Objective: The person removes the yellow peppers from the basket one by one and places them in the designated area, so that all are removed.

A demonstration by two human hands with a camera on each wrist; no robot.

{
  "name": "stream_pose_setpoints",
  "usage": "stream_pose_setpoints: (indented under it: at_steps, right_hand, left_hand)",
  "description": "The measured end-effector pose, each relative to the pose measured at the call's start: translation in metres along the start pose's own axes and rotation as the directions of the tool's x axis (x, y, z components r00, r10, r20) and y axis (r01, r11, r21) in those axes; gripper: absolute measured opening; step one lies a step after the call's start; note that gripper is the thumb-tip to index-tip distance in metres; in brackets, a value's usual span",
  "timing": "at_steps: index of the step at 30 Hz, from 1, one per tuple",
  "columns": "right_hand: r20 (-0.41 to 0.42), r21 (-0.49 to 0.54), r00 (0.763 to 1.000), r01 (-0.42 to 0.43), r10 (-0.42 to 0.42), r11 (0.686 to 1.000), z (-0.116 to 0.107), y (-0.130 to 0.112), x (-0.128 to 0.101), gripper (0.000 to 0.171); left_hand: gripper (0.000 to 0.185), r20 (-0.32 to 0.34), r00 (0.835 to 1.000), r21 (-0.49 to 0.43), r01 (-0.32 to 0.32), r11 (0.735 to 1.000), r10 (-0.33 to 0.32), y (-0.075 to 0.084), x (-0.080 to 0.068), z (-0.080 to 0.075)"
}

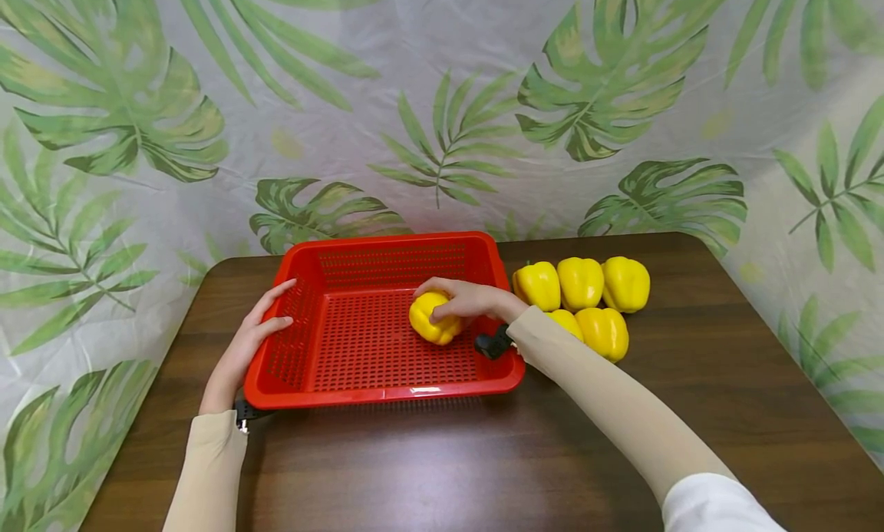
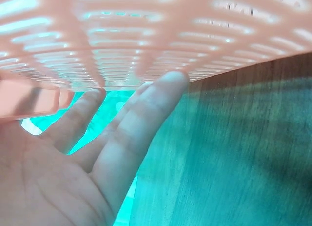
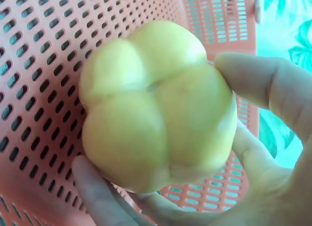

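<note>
Right hand (image 1: pixel 470 300) grasps one yellow pepper (image 1: pixel 433 318) inside the red basket (image 1: pixel 359 398), toward 3 o'clock of the basket floor; the grip closes from above, thumb and fingers (image 3: pixel 263 84) curled round the lobes in the right wrist view. Whether the pepper already rests on the perforated floor or hangs just above it, I cannot tell. Left hand (image 1: pixel 249 340) lies with straight, relaxed fingers against the basket's outer wall at 9 o'clock, steadying it, clenched on nothing; the left wrist view shows fingertips (image 2: pixel 168 84) touching the slotted wall just over the brown surface (image 1: pixel 414 470). Five more peppers (image 1: pixel 587 302) sit clustered on the surface just beside the basket at 3 o'clock, touching one another. Risks, as judged: the pepper is smooth and rounded, so on release it could roll across the basket floor. The right forearm (image 1: pixel 608 394) crosses close to the cluster; a sideways sweep could knock one toward the edge at 3 o'clock. With only a flat-hand brace, the light basket could slide.
</note>
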State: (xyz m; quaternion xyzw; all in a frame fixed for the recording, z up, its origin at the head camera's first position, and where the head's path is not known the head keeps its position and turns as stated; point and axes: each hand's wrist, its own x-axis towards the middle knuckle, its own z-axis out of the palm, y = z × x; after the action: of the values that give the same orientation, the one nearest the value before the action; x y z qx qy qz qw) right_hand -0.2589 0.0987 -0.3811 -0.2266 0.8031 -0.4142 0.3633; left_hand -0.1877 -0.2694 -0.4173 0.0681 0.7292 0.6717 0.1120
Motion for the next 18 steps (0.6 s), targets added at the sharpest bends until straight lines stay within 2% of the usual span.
stream_pose_setpoints:
  at_steps: [8, 13, 18]
  right_hand:
    - [-0.088, 0.088, 0.994, 0.079, -0.071, 0.993, -0.001, -0.002, -0.007, 0.052]
    - [-0.121, 0.175, 0.986, 0.136, -0.116, 0.975, -0.006, -0.004, -0.013, 0.054]
    - [-0.162, 0.222, 0.975, 0.183, -0.149, 0.958, -0.011, -0.006, -0.022, 0.054]
  left_hand:
    - [0.056, -0.002, 1.000, 0.009, 0.004, 1.000, -0.003, -0.001, 0.000, 0.000]
    - [0.056, 0.003, 1.000, 0.014, 0.007, 1.000, -0.007, -0.002, 0.000, -0.002]
    - [0.056, 0.010, 1.000, 0.007, 0.013, 1.000, -0.013, -0.001, 0.000, -0.002]
